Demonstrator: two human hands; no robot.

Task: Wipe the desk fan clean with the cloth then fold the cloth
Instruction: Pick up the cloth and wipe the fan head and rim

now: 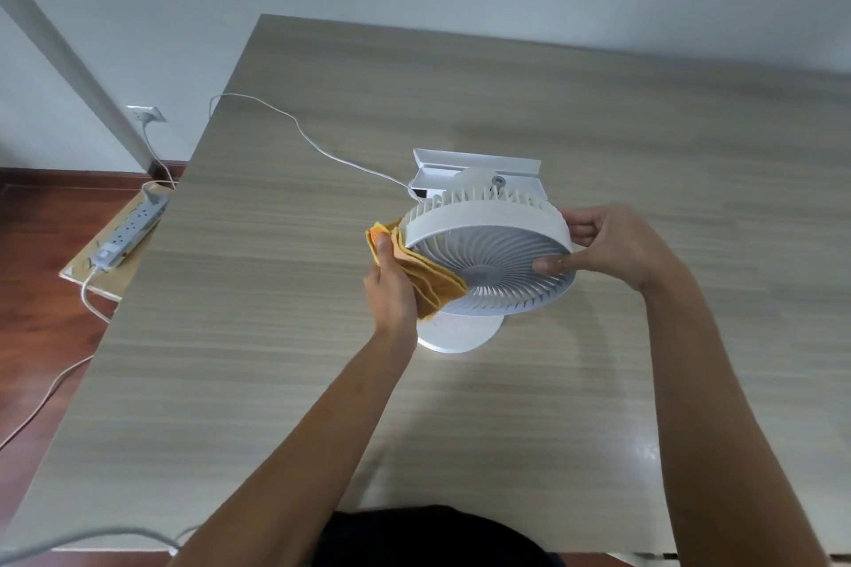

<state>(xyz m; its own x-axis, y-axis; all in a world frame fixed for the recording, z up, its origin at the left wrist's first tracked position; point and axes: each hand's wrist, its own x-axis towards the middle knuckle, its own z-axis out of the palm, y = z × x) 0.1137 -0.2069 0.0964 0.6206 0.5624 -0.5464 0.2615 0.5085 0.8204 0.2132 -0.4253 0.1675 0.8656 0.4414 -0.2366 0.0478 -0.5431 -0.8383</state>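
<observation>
At the far left a white pole (pixel 69 60) leans across the wall, and a wall socket (pixel 146 113) sits beside its lower end. Below these, a power strip (pixel 129 231) lies on a board (pixel 99 262) on the dark wooden floor (pixel 32 290). A thin white cable (pixel 294 124) crosses the grey wood-grain desk (pixel 598 382) to the back of the desk fan (pixel 488 253), which stands on its round base near the middle of the desk, head tilted towards the viewer. The left hand (pixel 391 295) grips the bunched orange cloth (pixel 430 281) and presses it against the left edge of the fan's grille. The right hand (pixel 612 244) holds the fan's right rim, thumb on the grille and fingers curled behind. A white tray-like piece (pixel 474 161) lies just behind the fan, partly hidden by it.
</observation>
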